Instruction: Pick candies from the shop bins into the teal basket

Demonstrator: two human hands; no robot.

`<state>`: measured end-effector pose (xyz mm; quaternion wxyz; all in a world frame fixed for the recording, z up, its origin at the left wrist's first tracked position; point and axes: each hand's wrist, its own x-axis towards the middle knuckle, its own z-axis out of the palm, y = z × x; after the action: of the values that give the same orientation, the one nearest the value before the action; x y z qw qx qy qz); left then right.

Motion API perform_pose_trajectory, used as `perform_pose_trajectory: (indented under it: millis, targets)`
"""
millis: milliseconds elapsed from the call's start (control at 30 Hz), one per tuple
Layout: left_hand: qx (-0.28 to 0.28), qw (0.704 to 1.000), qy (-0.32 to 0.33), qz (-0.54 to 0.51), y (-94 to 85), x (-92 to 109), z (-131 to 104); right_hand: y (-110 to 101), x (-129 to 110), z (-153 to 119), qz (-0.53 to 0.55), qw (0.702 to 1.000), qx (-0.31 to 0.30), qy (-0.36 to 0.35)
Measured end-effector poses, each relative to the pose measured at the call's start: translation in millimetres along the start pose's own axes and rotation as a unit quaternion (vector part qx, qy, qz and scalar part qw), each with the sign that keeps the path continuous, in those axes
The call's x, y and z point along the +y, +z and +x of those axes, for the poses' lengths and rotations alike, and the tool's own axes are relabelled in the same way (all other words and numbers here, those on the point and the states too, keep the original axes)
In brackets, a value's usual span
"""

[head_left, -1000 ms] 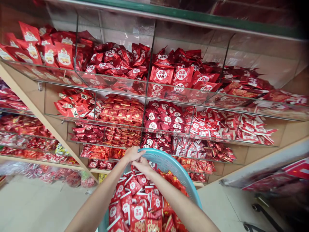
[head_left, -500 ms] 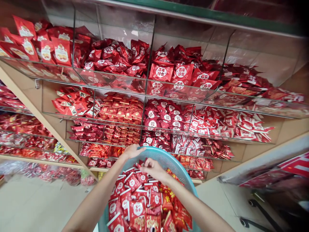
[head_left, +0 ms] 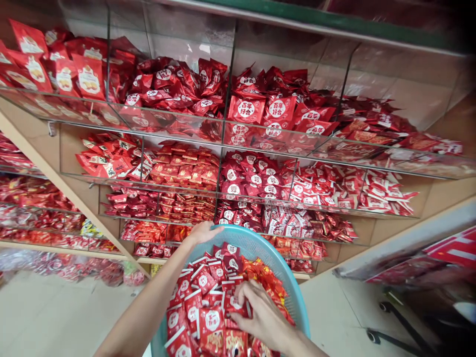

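A round teal plastic basket (head_left: pixel 297 292) holds many small red packets (head_left: pixel 212 320), some with white round labels and others orange and gold. My left hand (head_left: pixel 203 233) grips the basket's far rim, its fingers wrapped over the edge. Inside the basket, my right hand (head_left: pixel 256 310) has its thumb and fingers around a red packet with a white label, right of the middle of the pile. Dark red packets (head_left: pixel 228 255) lie near the basket's far side.
Glass-fronted shelves (head_left: pixel 223 124) full of red packets rise beyond the basket. Further packed shelves (head_left: pixel 37 193) stand at the left, above plastic bags on the floor. Black chair legs (head_left: pixel 397 322) are at the lower right.
My right hand has moved from the far side of the pile toward me and slightly right, and now has a packet between its fingers. My left hand remains on the rim.
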<state>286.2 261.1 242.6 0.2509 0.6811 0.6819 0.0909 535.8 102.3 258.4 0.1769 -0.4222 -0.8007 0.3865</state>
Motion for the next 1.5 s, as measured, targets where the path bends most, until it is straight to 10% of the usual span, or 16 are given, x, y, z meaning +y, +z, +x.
perform_pose_trajectory:
  millis: [233, 667, 967, 1100, 1300, 1500]
  targets:
    - [0.001, 1.0, -0.004, -0.008, 4.3, -4, 3, -7, 4, 7, 0.022, 1.0, 0.004, -0.014]
    - [0.003, 1.0, -0.002, -0.018, -0.8, 3, -3, 21, 24, 145, -0.021, 0.999, 0.016, -0.029]
    - [0.006, 1.0, 0.01, -0.012, -1.1, 2, -4, 18, 16, 141, -0.033, 0.999, 0.013, -0.032]
    - [0.002, 1.0, 0.0, -0.004, -2.7, 4, -6, -25, -12, 125, -0.011, 0.995, 0.048, -0.083]
    - [0.002, 1.0, -0.014, -0.013, -2.4, 4, -5, -145, -27, 125, -0.17, 0.943, 0.244, -0.147]
    - [0.002, 1.0, -0.01, -0.002, -4.4, 5, -6, -228, -24, 154, -0.494, 0.844, 0.187, -0.091]
